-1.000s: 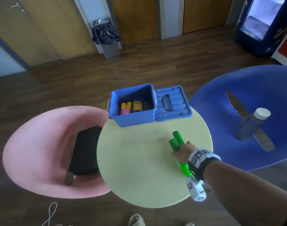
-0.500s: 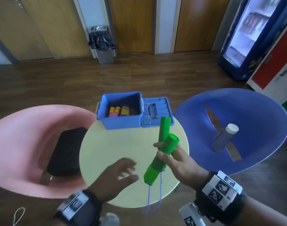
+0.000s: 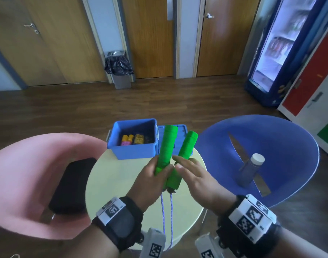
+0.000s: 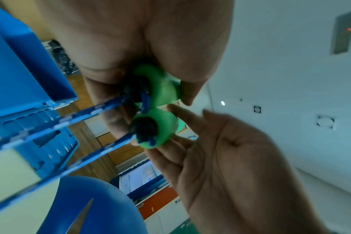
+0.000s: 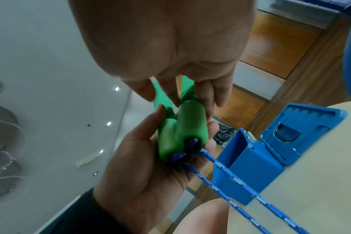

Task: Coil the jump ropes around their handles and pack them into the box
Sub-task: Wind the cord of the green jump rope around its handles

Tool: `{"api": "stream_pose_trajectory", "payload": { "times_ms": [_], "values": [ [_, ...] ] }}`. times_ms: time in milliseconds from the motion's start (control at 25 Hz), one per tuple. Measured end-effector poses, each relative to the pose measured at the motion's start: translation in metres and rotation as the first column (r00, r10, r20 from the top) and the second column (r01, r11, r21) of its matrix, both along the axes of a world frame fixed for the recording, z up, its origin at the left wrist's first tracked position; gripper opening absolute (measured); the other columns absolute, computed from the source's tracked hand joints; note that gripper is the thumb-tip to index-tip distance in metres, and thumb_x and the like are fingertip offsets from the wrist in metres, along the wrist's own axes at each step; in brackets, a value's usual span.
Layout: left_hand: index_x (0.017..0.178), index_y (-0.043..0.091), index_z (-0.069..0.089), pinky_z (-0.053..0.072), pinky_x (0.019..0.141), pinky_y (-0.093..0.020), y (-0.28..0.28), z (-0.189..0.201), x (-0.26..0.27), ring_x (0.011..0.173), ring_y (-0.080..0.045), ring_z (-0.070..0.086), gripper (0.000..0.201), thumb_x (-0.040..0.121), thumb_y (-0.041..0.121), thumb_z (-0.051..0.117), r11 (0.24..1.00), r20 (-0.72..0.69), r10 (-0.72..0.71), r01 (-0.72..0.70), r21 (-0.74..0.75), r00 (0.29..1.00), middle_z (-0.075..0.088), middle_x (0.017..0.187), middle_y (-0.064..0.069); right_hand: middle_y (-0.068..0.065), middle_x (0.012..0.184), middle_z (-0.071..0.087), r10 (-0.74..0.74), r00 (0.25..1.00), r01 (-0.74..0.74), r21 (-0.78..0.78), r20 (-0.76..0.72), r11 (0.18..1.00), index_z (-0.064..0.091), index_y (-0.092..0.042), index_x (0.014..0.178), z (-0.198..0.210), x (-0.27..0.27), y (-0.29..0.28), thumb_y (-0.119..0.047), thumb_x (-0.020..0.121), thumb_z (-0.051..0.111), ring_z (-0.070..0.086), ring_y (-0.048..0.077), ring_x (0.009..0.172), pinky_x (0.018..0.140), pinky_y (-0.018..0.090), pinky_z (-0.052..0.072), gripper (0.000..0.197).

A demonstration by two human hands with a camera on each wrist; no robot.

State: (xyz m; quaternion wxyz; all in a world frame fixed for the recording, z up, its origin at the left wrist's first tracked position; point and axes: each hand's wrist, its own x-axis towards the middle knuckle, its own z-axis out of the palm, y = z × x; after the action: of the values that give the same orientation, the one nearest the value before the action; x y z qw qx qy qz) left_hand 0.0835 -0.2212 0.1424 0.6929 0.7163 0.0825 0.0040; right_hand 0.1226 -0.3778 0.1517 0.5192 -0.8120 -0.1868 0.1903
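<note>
Two green jump-rope handles (image 3: 168, 144) (image 5: 190, 121) stand side by side, raised above the round table. My left hand (image 3: 159, 174) (image 5: 150, 158) grips their lower ends, thumb on one side and fingers on the other. My right hand (image 3: 185, 168) (image 4: 220, 142) lies with straight fingers against the right handle and does not grip it. The blue rope (image 3: 171, 211) (image 4: 70, 117) (image 5: 230, 172) hangs from both handle ends in two strands, past the table's front edge. The open blue box (image 3: 133, 151) (image 5: 247, 171) behind holds coiled ropes in orange, pink and yellow.
The box lid (image 5: 303, 131) lies flat to the right of the box. The pale yellow table (image 3: 113, 183) stands between a pink chair (image 3: 29, 174) bearing a black pouch (image 3: 72, 185) and a blue chair (image 3: 271, 146) bearing a grey bottle (image 3: 250, 172).
The right hand lifted the handles off the table and brought them up. The left hand came in and took hold of their lower ends, while the right hand's fingers straightened.
</note>
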Motion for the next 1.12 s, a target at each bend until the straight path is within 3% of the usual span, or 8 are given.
{"api": "stream_pose_trajectory", "payload": {
  "times_ms": [160,360,440,520,680,880,1000,1120],
  "values": [
    [0.117,0.018,0.061,0.056,0.061,-0.037,0.007,0.006,-0.002,0.075,-0.026,0.068,0.027,0.092,0.007,0.066,0.989,-0.041,-0.072,0.067,-0.129,0.997,0.070,0.098,-0.011,-0.006,0.130,0.047,0.102,0.975,-0.074,-0.148,0.199,0.986,0.046,-0.038,0.138,-0.004,-0.003,0.003,-0.005,0.093,0.047,0.053,0.009,0.119,0.102,0.023,0.042,0.056],
    [0.107,0.014,0.065,0.054,0.061,-0.037,0.022,0.009,-0.009,0.065,-0.027,0.062,0.036,0.073,0.011,0.077,0.982,-0.115,-0.182,0.174,-0.079,0.976,0.067,0.088,-0.015,-0.014,0.112,0.060,0.136,0.956,-0.093,-0.173,0.260,0.980,0.034,-0.041,0.117,0.001,-0.009,-0.003,-0.030,0.088,0.070,0.066,0.002,0.092,0.080,0.029,0.054,0.048],
    [0.106,0.007,0.061,0.052,0.060,-0.037,0.030,0.012,-0.012,0.062,-0.030,0.061,0.035,0.074,0.010,0.076,0.967,-0.189,-0.256,0.248,-0.063,0.948,0.065,0.084,-0.018,-0.011,0.104,0.055,0.175,0.828,0.066,-0.403,0.533,0.913,0.036,-0.034,0.124,0.011,-0.012,-0.009,-0.045,0.077,0.071,0.062,0.013,0.083,0.069,0.031,0.047,0.059],
    [0.106,0.006,0.060,0.053,0.064,-0.043,0.039,0.014,-0.013,0.069,-0.036,0.062,0.038,0.072,0.008,0.076,0.929,-0.283,-0.361,0.370,-0.022,0.889,0.064,0.087,-0.021,0.000,0.111,0.053,0.306,0.570,0.223,-0.502,0.763,0.836,0.045,-0.026,0.131,0.019,-0.011,-0.014,-0.051,0.062,0.072,0.060,0.026,0.093,0.077,0.039,0.048,0.078],
    [0.111,0.006,0.061,0.050,0.083,-0.070,0.042,0.021,-0.012,0.090,-0.054,0.064,0.043,0.072,0.005,0.078,0.764,-0.453,-0.553,0.642,0.057,0.699,0.062,0.108,-0.035,0.009,0.128,0.057,0.727,0.315,0.119,-0.785,0.610,0.607,0.046,-0.021,0.140,0.025,-0.009,-0.012,-0.054,0.051,0.077,0.054,0.036,0.120,0.102,0.058,0.042,0.099],
    [0.122,0.011,0.056,0.057,0.074,-0.056,0.053,0.035,-0.007,0.087,-0.044,0.067,0.054,0.073,0.005,0.078,0.785,-0.424,-0.557,0.619,0.011,0.714,0.063,0.109,-0.030,-0.001,0.079,0.051,0.690,0.503,0.070,-0.821,0.519,0.566,0.052,-0.016,0.107,0.021,-0.021,-0.001,-0.044,0.056,0.049,0.053,0.027,0.061,0.055,0.037,0.045,0.058],
    [0.114,0.027,0.063,0.052,0.059,-0.033,0.052,0.032,-0.015,0.077,-0.024,0.066,0.048,0.069,0.021,0.081,0.961,-0.246,-0.235,0.263,0.087,0.940,0.067,0.096,-0.009,-0.002,0.069,0.049,0.537,0.629,0.126,-0.755,0.563,0.644,0.049,-0.016,0.087,0.020,-0.017,0.001,-0.046,0.054,0.045,0.050,0.027,0.051,0.047,0.031,0.037,0.045],
    [0.103,0.034,0.064,0.052,0.062,-0.031,0.035,0.019,-0.026,0.072,-0.011,0.064,0.019,0.086,0.031,0.072,0.975,0.001,0.092,-0.090,0.204,0.996,0.068,0.089,0.006,-0.002,0.069,0.048,0.471,0.672,0.146,-0.726,0.571,0.672,0.048,-0.017,0.086,0.018,-0.019,0.014,-0.046,0.057,0.043,0.048,0.027,0.050,0.047,0.029,0.033,0.042]
  ]
}}
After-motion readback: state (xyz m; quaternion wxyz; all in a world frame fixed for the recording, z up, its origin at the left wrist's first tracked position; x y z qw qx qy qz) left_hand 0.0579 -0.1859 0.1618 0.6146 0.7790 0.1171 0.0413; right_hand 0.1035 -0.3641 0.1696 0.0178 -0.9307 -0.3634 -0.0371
